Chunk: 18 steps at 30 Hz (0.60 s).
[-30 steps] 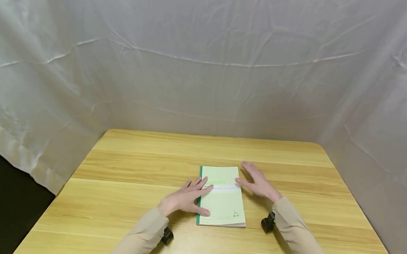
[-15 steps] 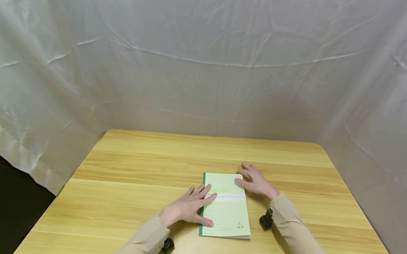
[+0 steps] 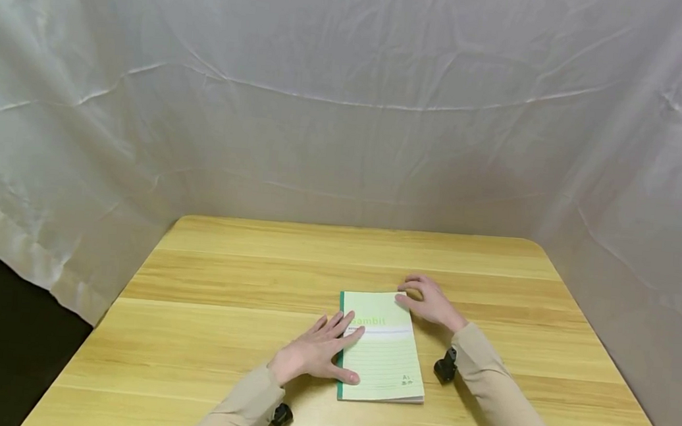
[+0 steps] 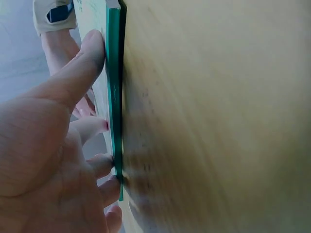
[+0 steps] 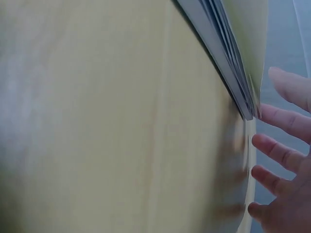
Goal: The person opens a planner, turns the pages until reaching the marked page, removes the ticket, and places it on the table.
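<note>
A pale green notebook with a dark green spine lies closed on the wooden table, its spine to the left. My left hand rests on its left side with spread fingers, the thumb on the lower part of the cover. In the left wrist view, the thumb lies along the green spine. At the far right corner is my right hand, its thumb over the cover. In the right wrist view, the index fingertip is by the notebook's corner, and the thumb stands apart from the cover.
The wooden table has rounded far corners. A pale grey cloth hangs behind it and along both sides. A dark area shows beyond the table's left edge. A small black camera sits at each wrist.
The notebook has slid toward me and a little right, with my left hand on it, and has turned slightly. My right fingers have bent somewhat near its far right corner.
</note>
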Each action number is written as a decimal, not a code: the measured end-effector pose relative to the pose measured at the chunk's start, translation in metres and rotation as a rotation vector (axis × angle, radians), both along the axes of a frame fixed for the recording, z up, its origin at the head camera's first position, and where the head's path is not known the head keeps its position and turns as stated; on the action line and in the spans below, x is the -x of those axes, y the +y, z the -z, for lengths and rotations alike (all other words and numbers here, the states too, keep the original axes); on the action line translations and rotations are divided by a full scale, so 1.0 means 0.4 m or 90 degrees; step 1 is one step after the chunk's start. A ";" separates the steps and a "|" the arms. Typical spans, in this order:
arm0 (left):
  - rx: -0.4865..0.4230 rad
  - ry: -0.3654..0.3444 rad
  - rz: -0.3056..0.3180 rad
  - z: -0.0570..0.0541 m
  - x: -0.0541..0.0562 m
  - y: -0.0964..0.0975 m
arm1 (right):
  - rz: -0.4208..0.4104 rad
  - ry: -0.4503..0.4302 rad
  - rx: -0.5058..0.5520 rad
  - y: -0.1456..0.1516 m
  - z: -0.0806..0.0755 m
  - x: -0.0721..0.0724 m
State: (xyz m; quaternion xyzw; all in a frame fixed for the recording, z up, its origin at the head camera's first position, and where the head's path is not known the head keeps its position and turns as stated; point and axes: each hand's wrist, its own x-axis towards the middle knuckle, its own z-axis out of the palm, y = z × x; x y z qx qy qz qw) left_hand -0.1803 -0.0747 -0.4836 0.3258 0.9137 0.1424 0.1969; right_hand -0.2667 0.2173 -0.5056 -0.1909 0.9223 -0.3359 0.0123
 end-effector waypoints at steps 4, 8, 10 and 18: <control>-0.009 -0.008 0.004 0.000 0.000 -0.002 | 0.003 -0.015 0.017 0.000 -0.003 0.001; -0.025 -0.026 0.003 0.000 0.002 -0.007 | 0.007 -0.022 0.062 -0.001 -0.013 0.002; -0.034 -0.033 0.003 0.002 0.004 -0.010 | 0.006 -0.019 0.074 0.000 -0.015 0.005; -0.088 -0.063 0.012 0.009 0.012 -0.021 | 0.038 -0.111 0.162 0.002 -0.026 0.015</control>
